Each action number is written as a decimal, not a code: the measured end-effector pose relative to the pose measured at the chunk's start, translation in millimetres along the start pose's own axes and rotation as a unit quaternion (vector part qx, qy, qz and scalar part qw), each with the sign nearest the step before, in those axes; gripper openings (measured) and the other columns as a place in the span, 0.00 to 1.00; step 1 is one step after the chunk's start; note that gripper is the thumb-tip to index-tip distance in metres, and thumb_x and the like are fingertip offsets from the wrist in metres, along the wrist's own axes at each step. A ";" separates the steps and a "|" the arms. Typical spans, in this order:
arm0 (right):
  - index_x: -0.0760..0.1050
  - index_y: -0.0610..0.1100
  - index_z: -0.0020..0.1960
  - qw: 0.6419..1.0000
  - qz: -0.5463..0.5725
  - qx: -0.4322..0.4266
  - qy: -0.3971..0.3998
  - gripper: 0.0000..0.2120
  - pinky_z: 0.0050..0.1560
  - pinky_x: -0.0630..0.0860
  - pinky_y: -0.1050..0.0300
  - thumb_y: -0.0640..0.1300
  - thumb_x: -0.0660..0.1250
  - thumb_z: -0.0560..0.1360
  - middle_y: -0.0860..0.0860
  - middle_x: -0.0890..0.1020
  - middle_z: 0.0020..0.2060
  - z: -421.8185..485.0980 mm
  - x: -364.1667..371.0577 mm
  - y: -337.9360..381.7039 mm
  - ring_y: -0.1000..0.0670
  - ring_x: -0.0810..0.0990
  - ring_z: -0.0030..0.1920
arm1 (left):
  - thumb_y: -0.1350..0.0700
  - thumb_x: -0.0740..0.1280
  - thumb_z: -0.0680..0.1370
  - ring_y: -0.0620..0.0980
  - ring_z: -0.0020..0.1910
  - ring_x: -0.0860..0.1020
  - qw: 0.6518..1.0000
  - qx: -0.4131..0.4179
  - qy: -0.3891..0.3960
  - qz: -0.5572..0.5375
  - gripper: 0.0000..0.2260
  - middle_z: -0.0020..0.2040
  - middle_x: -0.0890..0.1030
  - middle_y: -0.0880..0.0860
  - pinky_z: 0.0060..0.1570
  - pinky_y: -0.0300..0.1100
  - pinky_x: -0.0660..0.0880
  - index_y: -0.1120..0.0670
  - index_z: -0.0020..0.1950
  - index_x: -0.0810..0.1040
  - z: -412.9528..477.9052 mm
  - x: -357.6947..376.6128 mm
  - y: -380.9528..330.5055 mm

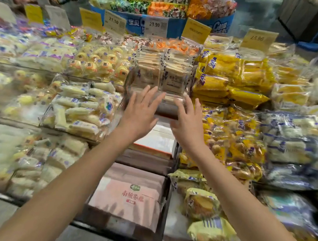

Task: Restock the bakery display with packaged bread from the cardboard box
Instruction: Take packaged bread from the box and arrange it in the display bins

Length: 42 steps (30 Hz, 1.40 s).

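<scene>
L hand (140, 114) & R hand (188, 122) lay flat, fingers straight, gripping nothing, against bin (167, 106) front at 12 o'clock. Bread packs (160, 74) stood inside it; box (125, 197) sat at 6 o'clock.

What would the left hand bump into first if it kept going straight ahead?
Probably the clear bin of tan bread packets. The left hand points its straight fingers at the bin's front wall and may be touching it; depth is unclear.
</scene>
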State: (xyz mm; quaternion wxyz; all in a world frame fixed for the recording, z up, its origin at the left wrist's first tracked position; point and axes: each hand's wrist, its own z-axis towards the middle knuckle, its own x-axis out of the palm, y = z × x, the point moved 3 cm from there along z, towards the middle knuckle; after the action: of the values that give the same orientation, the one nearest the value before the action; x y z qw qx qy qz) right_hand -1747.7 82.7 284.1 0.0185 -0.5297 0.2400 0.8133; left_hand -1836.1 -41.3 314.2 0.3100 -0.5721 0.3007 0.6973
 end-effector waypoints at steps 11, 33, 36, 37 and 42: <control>0.53 0.53 0.79 0.972 -0.013 0.226 0.061 0.33 0.78 0.44 0.39 0.50 0.65 0.79 0.44 0.48 0.80 -175.3 -19.8 -51.4 0.38 0.42 0.78 | 0.50 0.67 0.79 0.57 0.79 0.50 0.988 0.054 0.004 -0.146 0.33 0.80 0.54 0.56 0.75 0.59 0.53 0.50 0.80 0.55 -115.6 20.2 -103.2; 0.56 0.54 0.79 0.757 0.144 0.625 -0.125 0.33 0.76 0.51 0.45 0.45 0.66 0.79 0.45 0.48 0.80 -575.5 -147.1 -108.4 0.43 0.45 0.79 | 0.56 0.67 0.79 0.57 0.78 0.54 0.904 0.194 0.112 -0.364 0.29 0.79 0.59 0.57 0.77 0.54 0.51 0.56 0.78 0.61 -256.8 43.4 -323.8; 0.56 0.54 0.79 0.735 0.150 0.642 -0.160 0.33 0.77 0.51 0.45 0.45 0.67 0.79 0.46 0.49 0.80 -619.8 -172.3 -128.4 0.43 0.47 0.79 | 0.54 0.67 0.80 0.57 0.79 0.52 0.892 0.251 0.125 -0.356 0.29 0.79 0.58 0.56 0.77 0.51 0.49 0.54 0.79 0.60 -271.4 34.0 -391.4; 0.57 0.54 0.79 0.727 0.150 0.648 -0.171 0.33 0.77 0.51 0.45 0.45 0.67 0.78 0.46 0.50 0.80 -635.5 -182.7 -137.3 0.42 0.47 0.79 | 0.54 0.67 0.80 0.57 0.79 0.52 0.886 0.271 0.132 -0.353 0.29 0.79 0.58 0.56 0.77 0.51 0.49 0.54 0.78 0.60 -277.6 31.3 -417.6; 0.56 0.53 0.79 0.678 0.135 0.684 -0.233 0.33 0.77 0.51 0.47 0.46 0.67 0.78 0.43 0.52 0.79 -730.8 -246.4 -187.4 0.42 0.48 0.79 | 0.54 0.67 0.80 0.59 0.78 0.54 0.844 0.384 0.152 -0.342 0.28 0.78 0.60 0.58 0.76 0.50 0.49 0.55 0.78 0.62 -321.1 12.1 -562.4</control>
State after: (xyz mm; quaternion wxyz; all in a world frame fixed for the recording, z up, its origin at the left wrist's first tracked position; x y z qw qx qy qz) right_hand -963.3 4.0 192.6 0.3213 -0.1244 0.7860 0.5134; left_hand -1205.1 63.8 213.0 0.6739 -0.5729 0.3728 0.2805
